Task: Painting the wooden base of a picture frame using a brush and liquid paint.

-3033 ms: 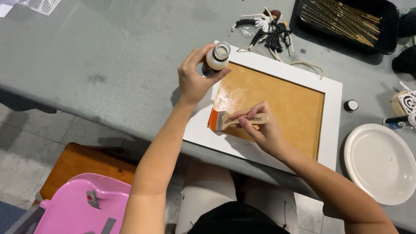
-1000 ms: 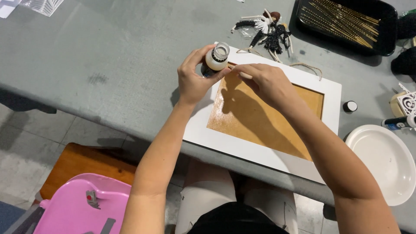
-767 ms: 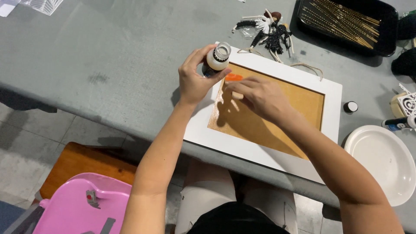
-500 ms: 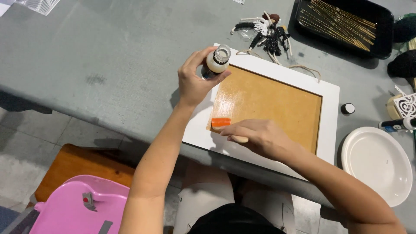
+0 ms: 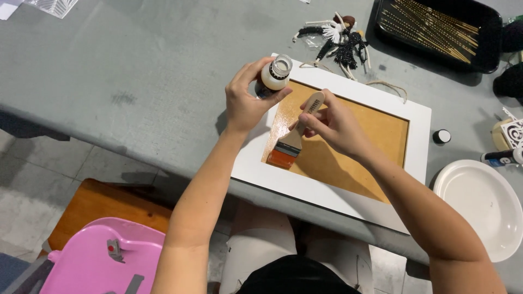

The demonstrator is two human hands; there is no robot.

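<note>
A white frame (image 5: 327,190) with an orange-brown inner panel (image 5: 376,136) lies on the grey table. My left hand (image 5: 245,100) grips a small open bottle (image 5: 275,76) over the frame's upper left corner. My right hand (image 5: 335,122) holds a flat wooden-handled paintbrush (image 5: 294,141). Its orange bristles rest on the panel's lower left part, which looks wet and shiny there.
A white plate (image 5: 479,204) sits at the right, with a small black-and-white cap (image 5: 442,136) above it. A black tray of thin sticks (image 5: 436,30) and dark tassels (image 5: 340,38) lie at the back. A pink plastic seat (image 5: 101,258) and a wooden stool (image 5: 106,204) stand below the table's edge.
My right hand lifted the brush to the bottle mouth, then brought it back down onto the panel's lower left. The left hand kept holding the bottle in place.
</note>
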